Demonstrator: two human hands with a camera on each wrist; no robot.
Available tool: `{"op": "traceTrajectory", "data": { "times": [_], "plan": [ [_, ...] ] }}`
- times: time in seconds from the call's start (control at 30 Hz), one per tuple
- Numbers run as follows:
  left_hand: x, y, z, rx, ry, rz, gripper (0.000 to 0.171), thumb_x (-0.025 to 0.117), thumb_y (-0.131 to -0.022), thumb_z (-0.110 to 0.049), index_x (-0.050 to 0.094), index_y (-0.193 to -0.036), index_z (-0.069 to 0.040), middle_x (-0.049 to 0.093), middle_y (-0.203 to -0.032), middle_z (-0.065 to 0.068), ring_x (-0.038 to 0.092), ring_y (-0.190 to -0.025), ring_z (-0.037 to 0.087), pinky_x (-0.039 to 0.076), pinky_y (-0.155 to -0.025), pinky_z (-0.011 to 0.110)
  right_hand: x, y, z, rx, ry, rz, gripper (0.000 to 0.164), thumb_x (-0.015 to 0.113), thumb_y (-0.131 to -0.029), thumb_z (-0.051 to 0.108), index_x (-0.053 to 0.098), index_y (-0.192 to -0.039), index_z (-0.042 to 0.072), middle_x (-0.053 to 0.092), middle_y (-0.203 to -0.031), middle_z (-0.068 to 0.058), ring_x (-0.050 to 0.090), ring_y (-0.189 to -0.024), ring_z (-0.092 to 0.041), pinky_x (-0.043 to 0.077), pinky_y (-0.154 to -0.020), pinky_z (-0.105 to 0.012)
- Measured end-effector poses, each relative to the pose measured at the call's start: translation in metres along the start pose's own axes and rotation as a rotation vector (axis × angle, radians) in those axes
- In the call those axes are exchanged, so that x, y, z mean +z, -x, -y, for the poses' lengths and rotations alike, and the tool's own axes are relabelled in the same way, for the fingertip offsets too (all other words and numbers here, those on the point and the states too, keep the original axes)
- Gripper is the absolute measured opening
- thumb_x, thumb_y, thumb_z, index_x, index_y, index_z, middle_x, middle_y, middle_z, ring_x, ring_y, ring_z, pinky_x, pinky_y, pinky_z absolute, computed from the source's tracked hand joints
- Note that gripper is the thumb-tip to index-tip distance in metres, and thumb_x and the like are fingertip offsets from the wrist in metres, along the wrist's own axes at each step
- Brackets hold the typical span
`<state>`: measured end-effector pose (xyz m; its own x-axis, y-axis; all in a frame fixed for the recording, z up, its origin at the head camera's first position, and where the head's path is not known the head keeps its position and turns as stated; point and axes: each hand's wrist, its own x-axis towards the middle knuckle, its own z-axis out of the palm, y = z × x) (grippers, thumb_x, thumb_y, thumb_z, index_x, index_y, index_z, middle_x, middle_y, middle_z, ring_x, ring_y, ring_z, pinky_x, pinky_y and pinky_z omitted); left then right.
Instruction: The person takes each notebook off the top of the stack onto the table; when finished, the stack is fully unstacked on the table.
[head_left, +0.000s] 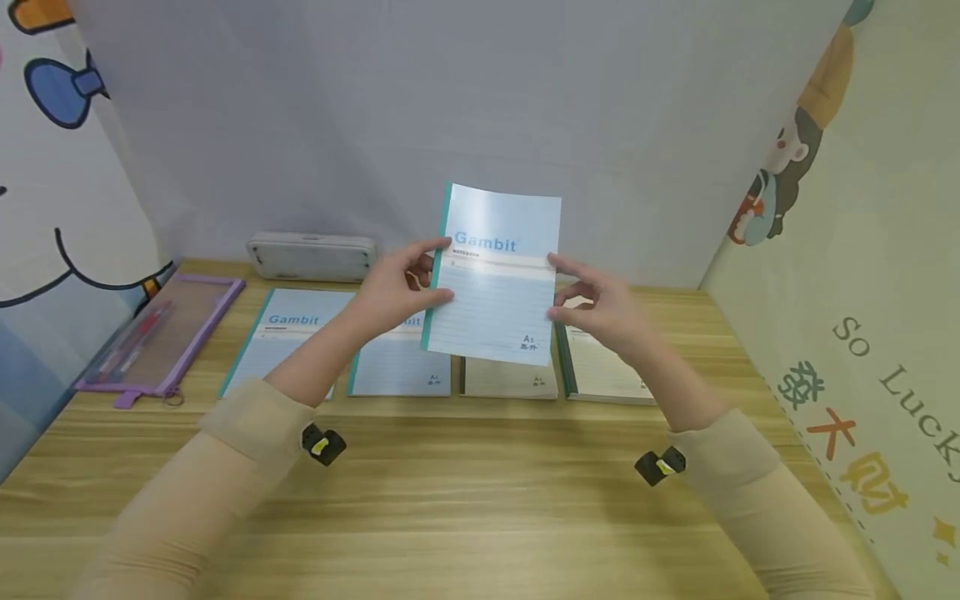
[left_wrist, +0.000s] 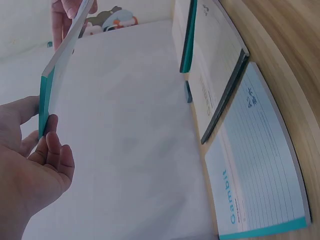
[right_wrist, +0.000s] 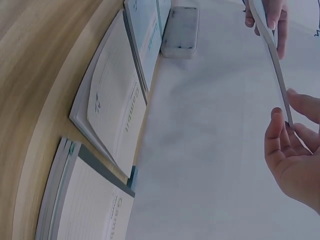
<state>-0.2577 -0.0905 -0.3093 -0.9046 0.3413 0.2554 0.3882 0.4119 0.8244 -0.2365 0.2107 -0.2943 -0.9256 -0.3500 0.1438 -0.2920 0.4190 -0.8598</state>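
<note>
Up off the table (head_left: 480, 500), roughly mid-view, a blue notebook (head_left: 491, 287) hangs between two hands, cover toward the head camera. The left hand (head_left: 390, 292) pinches the teal spine edge and the right hand (head_left: 611, 312) pinches the opposite edge, so both are closed down narrow on it. I'd guess the grip by the edges is about not covering the front: you can read "Gambit" and "A5" fine. Looks like a light hold too; the thing's floppy enough to bow a bit in the right wrist view, so having both sides supported probably stops it folding.

Behind and below it there's a row: left blue book (head_left: 281, 333), second blue book (head_left: 401, 367), then a middle cream pile (head_left: 502, 379) and a right cream pile (head_left: 603, 371). Fronts all face up, so my read is they're laid out to tell apart easily. Pouch (head_left: 180, 333) sits far left, case (head_left: 311, 257) back by the wall (head_left: 480, 100), both out of the hands' way.
</note>
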Motion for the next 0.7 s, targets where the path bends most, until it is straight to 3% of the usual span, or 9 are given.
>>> {"op": "traceTrajectory", "data": {
  "times": [0.3,0.5,0.7],
  "plan": [
    [-0.035,0.025,0.012,0.013,-0.14,-0.015,0.068,0.072,-0.084,-0.021,0.04,-0.144,-0.023,0.054,-0.098,0.007,0.048,-0.084,0.02,0.044,-0.077,0.035,0.043,-0.008,0.011,-0.041,-0.117,-0.026,0.068,0.073,-0.081,0.003,0.046,-0.141,0.02,0.046,-0.139,-0.003,0.058,-0.087,-0.013,0.047,-0.068,-0.018],
    [-0.057,0.046,0.017,0.08,-0.262,-0.008,0.065,0.071,-0.086,-0.025,0.041,-0.143,-0.024,0.054,-0.091,0.005,0.046,-0.08,0.02,0.041,-0.072,0.032,0.07,-0.008,0.019,-0.072,-0.193,-0.004,0.068,0.072,-0.081,0.001,0.047,-0.141,0.019,0.047,-0.139,-0.002,0.058,-0.083,-0.01,0.051,-0.071,-0.02],
    [-0.072,0.067,0.024,0.085,-0.281,-0.002,0.065,0.072,-0.084,-0.023,0.043,-0.142,-0.021,0.052,-0.088,0.005,0.044,-0.077,0.019,0.039,-0.066,0.025,0.094,-0.009,0.021,-0.172,-0.072,-0.005,0.068,0.075,-0.08,0.006,0.046,-0.141,0.016,0.052,-0.133,-0.005,0.056,-0.08,-0.013,0.051,-0.071,-0.022]
  ]
}}
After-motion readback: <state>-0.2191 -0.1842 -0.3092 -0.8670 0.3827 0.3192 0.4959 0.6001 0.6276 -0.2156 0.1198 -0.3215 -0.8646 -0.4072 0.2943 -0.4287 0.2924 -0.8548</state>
